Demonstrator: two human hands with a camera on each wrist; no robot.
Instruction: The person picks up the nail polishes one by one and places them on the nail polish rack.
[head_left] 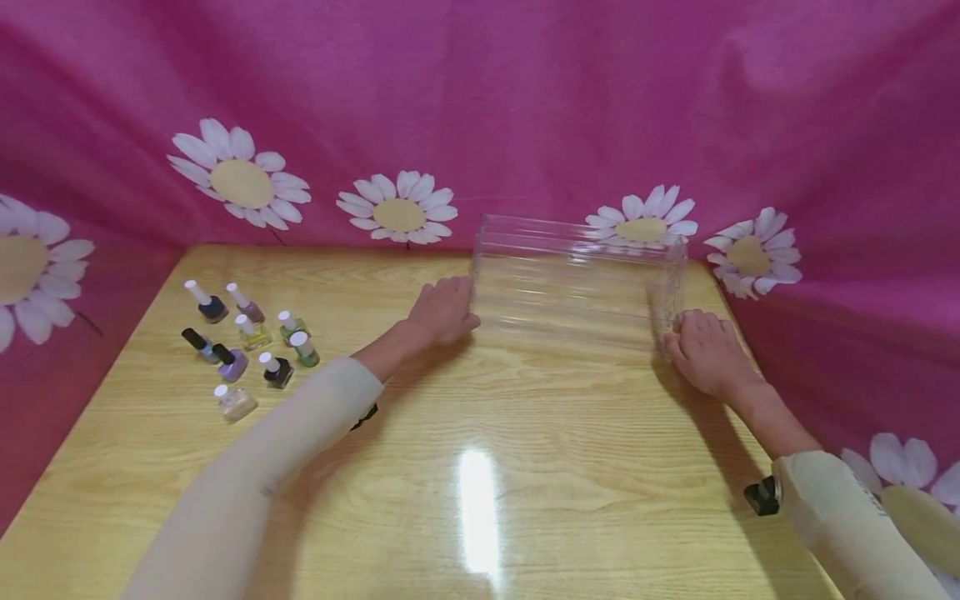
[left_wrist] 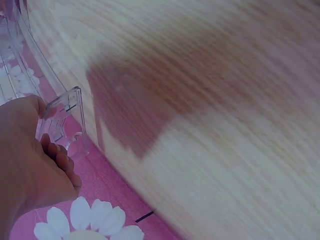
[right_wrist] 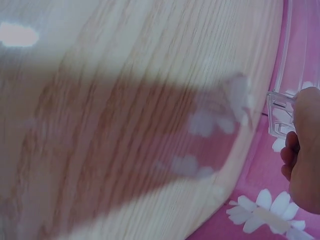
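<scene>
A clear plastic tiered display rack (head_left: 570, 287) spans the far right part of the table. My left hand (head_left: 441, 312) grips its left end, and my right hand (head_left: 703, 350) holds the right end. In the left wrist view, the fingers (left_wrist: 62, 162) curl at the transparent side panel (left_wrist: 77, 117), thumb on the upper edge. Much the same grip appears in the right wrist view, where the right hand (right_wrist: 306, 150) has its fingers bent at the other side panel (right_wrist: 275, 117). Whether the rack's base touches the table is hard to tell.
Several nail polish bottles with white or black caps stand at the table's left, among them a purple one (head_left: 232, 367), a black one (head_left: 278, 375) and a clear one (head_left: 237, 404). A pink daisy-patterned cloth (head_left: 517, 108) hangs behind the wooden table (head_left: 420, 500).
</scene>
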